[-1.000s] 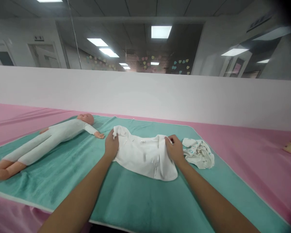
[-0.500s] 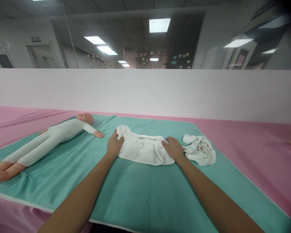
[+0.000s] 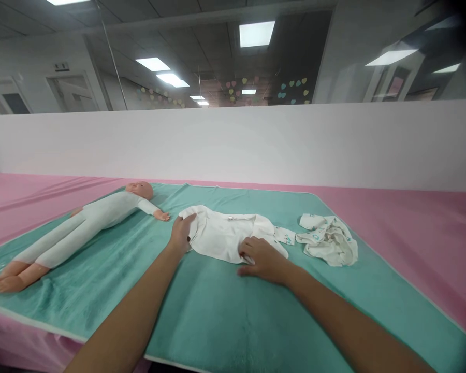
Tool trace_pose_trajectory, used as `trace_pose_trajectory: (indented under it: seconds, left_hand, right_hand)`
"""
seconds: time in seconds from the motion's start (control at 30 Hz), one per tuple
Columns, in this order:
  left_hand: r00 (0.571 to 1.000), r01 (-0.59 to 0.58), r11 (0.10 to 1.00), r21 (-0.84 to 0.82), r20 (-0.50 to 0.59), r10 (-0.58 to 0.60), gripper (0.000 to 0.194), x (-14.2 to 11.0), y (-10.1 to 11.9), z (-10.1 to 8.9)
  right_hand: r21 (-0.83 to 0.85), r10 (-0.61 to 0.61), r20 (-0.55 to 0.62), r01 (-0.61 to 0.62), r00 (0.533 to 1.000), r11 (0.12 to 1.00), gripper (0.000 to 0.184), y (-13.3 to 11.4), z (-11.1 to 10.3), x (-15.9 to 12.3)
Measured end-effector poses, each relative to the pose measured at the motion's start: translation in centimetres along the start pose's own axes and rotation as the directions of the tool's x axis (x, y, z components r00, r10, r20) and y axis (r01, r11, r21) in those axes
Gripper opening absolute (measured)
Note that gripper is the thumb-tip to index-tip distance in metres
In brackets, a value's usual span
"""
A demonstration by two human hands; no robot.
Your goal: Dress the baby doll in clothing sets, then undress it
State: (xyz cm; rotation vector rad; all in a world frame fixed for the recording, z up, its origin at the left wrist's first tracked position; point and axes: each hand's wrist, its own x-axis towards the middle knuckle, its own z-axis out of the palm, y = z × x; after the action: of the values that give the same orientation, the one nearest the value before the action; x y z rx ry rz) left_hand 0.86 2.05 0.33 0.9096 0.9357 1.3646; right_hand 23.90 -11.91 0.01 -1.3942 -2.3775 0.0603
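A white baby shirt [image 3: 217,235] lies spread on a teal towel [image 3: 217,316]. From its right side sticks out a sleeve end with a printed cuff [image 3: 285,235]. My left hand [image 3: 180,233] is closed on the shirt's left edge, thumb on top of the cloth. Over the near edge, right of the middle, is my right hand [image 3: 264,258]; its fingers are bent above the cloth and the thumb stands apart from them. Just past the cuff lies a crumpled white printed baby garment [image 3: 330,243].
A baby doll [image 3: 108,210] in a white suit lies on its back at the left, one arm stretched toward the shirt. Pink cloth [image 3: 404,228] surrounds the towel. Behind runs a low white wall [image 3: 233,145] with glass above it.
My right hand has moved from the shirt's right end to its near edge, further left. The printed cuff now shows at the right. My left hand still holds the left edge.
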Motion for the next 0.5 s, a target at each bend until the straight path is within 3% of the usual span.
trace_pose_trajectory:
  seconds: [0.17,0.23,0.3,0.4,0.47,0.5]
  left_hand:
    - [0.999,-0.033,0.994,-0.107,-0.018,0.032,0.033,-0.7,0.6,0.4]
    - [0.999,-0.041,0.987,-0.156,0.004,0.042,0.033,-0.9,1.0,0.5]
    - [0.997,-0.008,0.973,-0.229,0.069,0.025,0.026,-0.9,1.3,0.2]
    - [0.988,0.021,0.947,-0.322,0.154,0.03,0.02,-0.6,2.0,-1.0]
    - [0.981,-0.004,0.955,-0.295,0.183,0.06,0.037,-0.4,2.3,-2.0]
    - [0.979,-0.024,0.968,-0.251,0.19,0.074,0.044,-0.3,2.4,-2.4]
  right_hand:
    - [-0.097,-0.029,0.057,0.034,0.998,0.995,0.016,-1.6,0.9,0.4]
    - [-0.021,0.037,0.04,-0.036,0.999,0.999,0.017,-1.2,0.5,0.1]
    - [0.182,0.151,0.039,-0.156,0.988,0.971,0.016,-0.5,-0.4,-0.2]
    - [0.55,0.177,0.205,-0.263,0.963,0.793,0.02,0.6,-2.0,-0.9]
    - [0.731,0.097,0.312,-0.304,0.945,0.611,0.026,1.3,-2.5,-1.2]
    - [0.79,0.091,0.309,-0.309,0.947,0.529,0.029,1.8,-2.6,-1.3]
